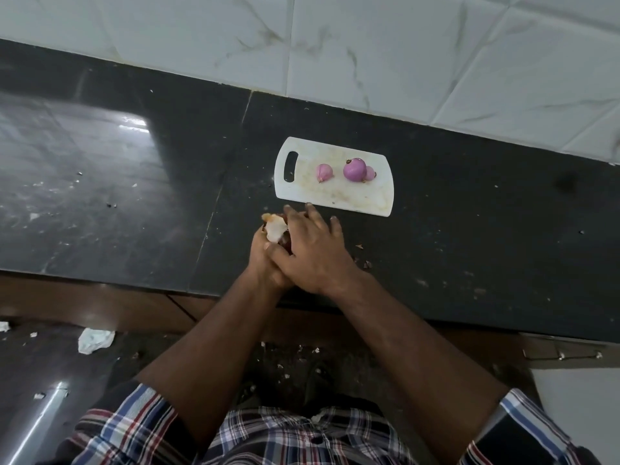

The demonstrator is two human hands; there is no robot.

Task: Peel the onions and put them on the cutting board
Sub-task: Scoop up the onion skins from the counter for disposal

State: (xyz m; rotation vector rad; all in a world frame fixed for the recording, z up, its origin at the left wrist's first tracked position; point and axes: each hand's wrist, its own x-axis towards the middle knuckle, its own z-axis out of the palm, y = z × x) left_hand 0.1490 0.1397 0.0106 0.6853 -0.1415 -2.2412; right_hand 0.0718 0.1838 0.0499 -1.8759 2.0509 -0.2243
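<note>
A white cutting board (339,193) lies on the black counter. Three peeled purple onions sit on it: a small one (324,172) at the left, a larger one (354,169) in the middle and a small one (369,173) touching its right side. Just in front of the board, both my hands hold one onion (275,230) whose pale papery skin sticks out at the top left. My left hand (265,256) grips it from below. My right hand (312,250) lies over it, thumb on the onion and fingers stretched toward the board. Most of the onion is hidden.
The black stone counter (134,182) runs left and right, backed by a pale tiled wall (369,45). Bits of onion skin (364,260) lie on the counter to the right of my hands. Scraps and a crumpled white piece (95,340) litter the floor below.
</note>
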